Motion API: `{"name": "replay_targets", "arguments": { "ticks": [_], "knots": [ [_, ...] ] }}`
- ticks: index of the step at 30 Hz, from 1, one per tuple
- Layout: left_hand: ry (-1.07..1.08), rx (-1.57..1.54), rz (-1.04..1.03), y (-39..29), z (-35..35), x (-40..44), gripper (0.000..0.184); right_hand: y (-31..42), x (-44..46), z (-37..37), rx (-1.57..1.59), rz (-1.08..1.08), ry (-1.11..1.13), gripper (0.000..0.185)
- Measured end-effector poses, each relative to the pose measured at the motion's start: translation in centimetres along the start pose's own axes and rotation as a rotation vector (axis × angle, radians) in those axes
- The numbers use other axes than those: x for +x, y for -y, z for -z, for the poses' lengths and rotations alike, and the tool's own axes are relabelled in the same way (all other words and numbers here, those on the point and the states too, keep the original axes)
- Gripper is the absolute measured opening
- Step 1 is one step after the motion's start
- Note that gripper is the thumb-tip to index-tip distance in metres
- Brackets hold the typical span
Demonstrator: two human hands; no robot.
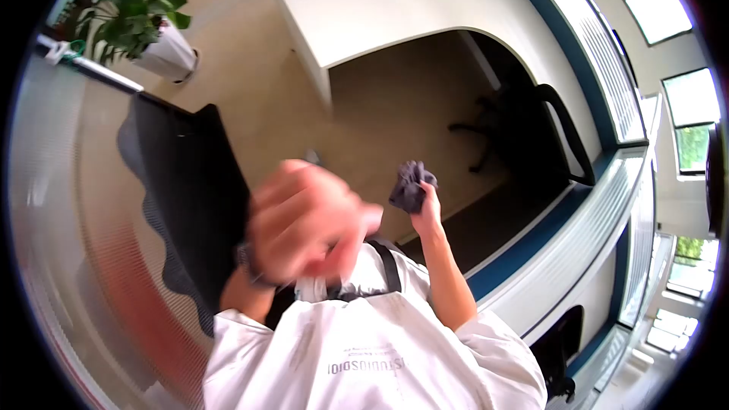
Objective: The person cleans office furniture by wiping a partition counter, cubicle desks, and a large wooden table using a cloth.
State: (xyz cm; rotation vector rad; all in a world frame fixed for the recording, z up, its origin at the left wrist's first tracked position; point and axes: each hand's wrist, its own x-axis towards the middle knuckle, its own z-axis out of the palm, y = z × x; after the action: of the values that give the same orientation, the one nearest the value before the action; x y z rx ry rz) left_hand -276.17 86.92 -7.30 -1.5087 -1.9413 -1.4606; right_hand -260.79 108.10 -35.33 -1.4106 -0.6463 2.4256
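Observation:
My left hand (307,220) is raised close to the camera, in front of my chest, with a dark band round the wrist. Motion smears its fingers; they look bent, but I cannot make out whether they hold anything. Further out and to the right, my right hand (428,209) grips a crumpled dark grey-purple cloth (410,187) between thumb and fingers. The cloth hangs in the air above the floor, apart from the left hand.
A white desk (395,0) with a curved cut-out stands ahead. A black office chair (547,133) is to its right, beside a blue-edged partition (547,231). On the left are a black wavy-edged panel (186,190) and a potted plant (167,53).

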Motion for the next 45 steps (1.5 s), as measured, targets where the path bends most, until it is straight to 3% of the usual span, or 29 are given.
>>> {"name": "replay_targets", "arguments": {
  "ticks": [3, 8, 11, 15, 17, 19, 21, 23, 29, 33, 37, 40, 42, 44, 45],
  "knots": [
    [-0.064, -0.002, -0.227, 0.4, 4.4, 5.2, 0.015, 2.5, 3.0, -5.2, -0.19, 0.219, 0.036, 0.029],
    [-0.023, -0.089, -0.358, 6.3, 6.1, 9.8, 0.014, 3.8, 11.8, -14.3, -0.362, 0.338, 0.197, 0.031],
    [-0.011, -0.116, -0.351, 10.4, 6.9, 12.4, 0.013, 3.5, 15.7, -20.0, -0.686, 0.602, 0.2, 0.034],
    [-0.017, -0.133, -0.325, 15.0, 8.2, 15.5, 0.012, 2.6, 19.4, -27.6, -1.273, 0.55, 0.15, 0.038],
    [-0.028, -0.141, -0.309, 16.7, 8.4, 16.7, 0.012, -0.8, 23.3, -27.8, -1.449, 0.87, 0.242, 0.047],
    [-0.027, -0.163, -0.293, 18.5, 8.5, 18.0, 0.012, -2.5, 23.5, -28.9, -1.966, 0.907, 0.3, 0.056],
    [-0.036, -0.165, -0.275, 19.8, 8.8, 18.9, 0.011, -3.7, 21.3, -30.7, -2.135, 0.958, 0.216, 0.061],
    [-0.033, -0.161, -0.27, 20.6, 8.3, 20.0, 0.011, -3.0, 21.6, -30.8, -2.143, 1.027, 0.317, 0.063],
    [0.013, -0.154, -0.253, 21.5, 5.8, 22.7, 0.01, 1.3, 22.9, -31.3, -2.142, 0.972, 0.46, 0.062],
    [0.047, -0.096, -0.222, 21.6, 3.3, 24.3, 0.01, 3.5, 26.1, -31.2, -2.062, 1.021, 0.396, 0.06],
    [0.009, -0.03, -0.083, 21.7, -1.5, 27.1, 0.009, 10.1, 30.7, -30.1, -2.076, 1.014, 0.313, 0.062],
    [-0.287, -0.436, -0.031, 22.7, -5.1, 27.2, 0.019, 15.9, 34.5, -28.0, -2.046, 0.991, 0.185, 0.062],
    [-0.445, -0.759, -0.186, 22.6, -6.9, 26.0, 0.024, 19.2, 36.2, -26.7, -2.039, 0.977, 0.164, 0.062],
    [-0.336, -1.305, -0.3, 21.3, -8.4, 25.4, 0.031, 20.5, 36.3, -25.8, -2.071, 1.039, 0.223, 0.062],
    [-0.273, -1.453, -0.171, 20.4, -8.9, 25.7, 0.032, 20.9, 36.0, -25.6, -2.056, 1.053, 0.284, 0.062]
  ]
}}
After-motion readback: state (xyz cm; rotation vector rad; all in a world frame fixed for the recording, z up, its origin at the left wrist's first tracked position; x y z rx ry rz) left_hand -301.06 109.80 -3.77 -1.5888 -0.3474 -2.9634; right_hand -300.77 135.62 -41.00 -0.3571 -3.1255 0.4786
